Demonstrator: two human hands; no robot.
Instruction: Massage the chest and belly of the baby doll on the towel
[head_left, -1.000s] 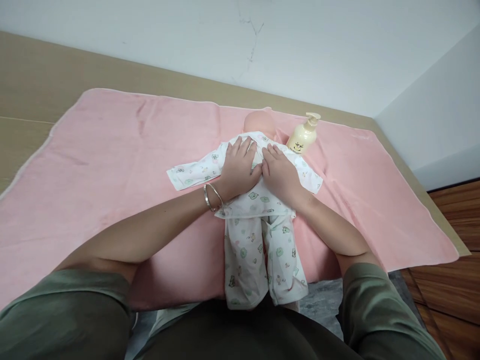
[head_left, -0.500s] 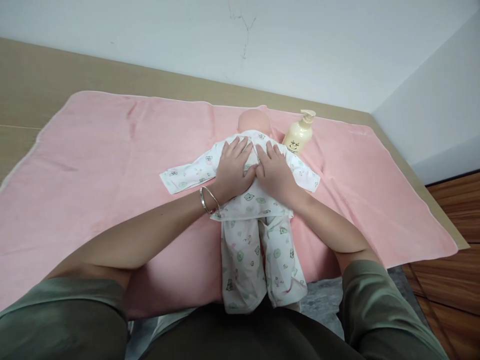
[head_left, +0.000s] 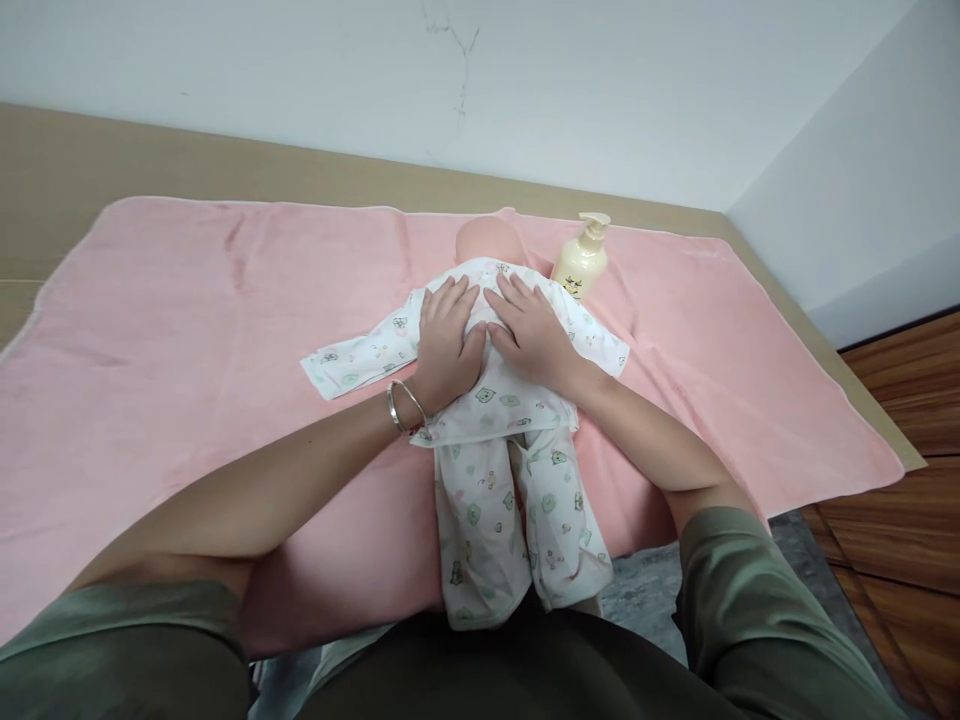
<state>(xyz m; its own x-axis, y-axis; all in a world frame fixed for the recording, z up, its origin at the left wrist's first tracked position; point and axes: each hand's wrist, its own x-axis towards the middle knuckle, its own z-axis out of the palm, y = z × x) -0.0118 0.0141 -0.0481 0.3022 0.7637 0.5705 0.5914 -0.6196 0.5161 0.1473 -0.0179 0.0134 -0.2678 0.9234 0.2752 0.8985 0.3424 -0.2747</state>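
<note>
The doll (head_left: pixel 495 392) lies on the blanket (head_left: pixel 300 270), long axis front to back, head toward the wall (head_left: pixel 600 100) — left hand (head_left: pixel 448 342) and right hand (head_left: pixel 535 335) flat, open on its torso. It now appears further left.

Pink blanket (head_left: pixel 300 280) covering tabletop (head_left: pixel 262 172)

The tan tabletop is showing beyond the doll (head_left: pixel 499 402). The blanket is extending left and right of the doll, carrying it and a cream pump bottle (head_left: pixel 585 262) just right of its head.
</note>
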